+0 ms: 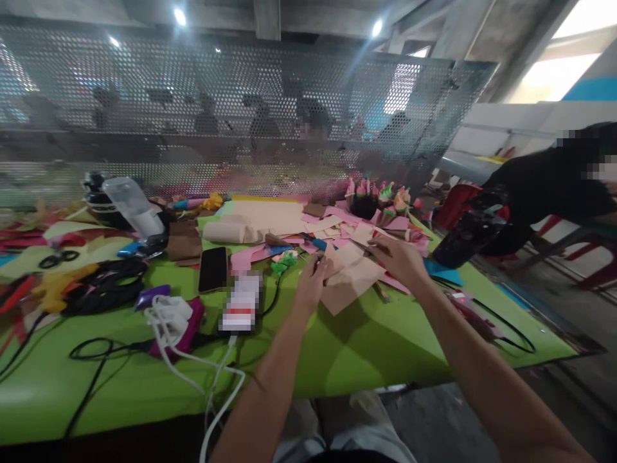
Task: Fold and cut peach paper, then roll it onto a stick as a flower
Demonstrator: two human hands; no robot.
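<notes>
Near the middle of the table, my left hand (311,286) pinches a small peach paper piece (333,260) that stands up from its fingers. Beneath it lies a larger peach paper sheet (344,292), with one corner pointing toward me. My right hand (399,258) is just right of the sheet, its fingers closed together. A thin dark shape shows by its fingertips, too blurred to name. Pink and cream paper scraps (332,225) are piled behind both hands. A green and pink crafted piece (284,260) lies left of my left hand.
On the green tabletop (366,360) to the left are a black phone (213,270), a phone on a white cable (242,302), scissors (58,258) and a clear bottle (134,206). A dark bottle (465,235) stands right; a person (544,173) bends beyond it.
</notes>
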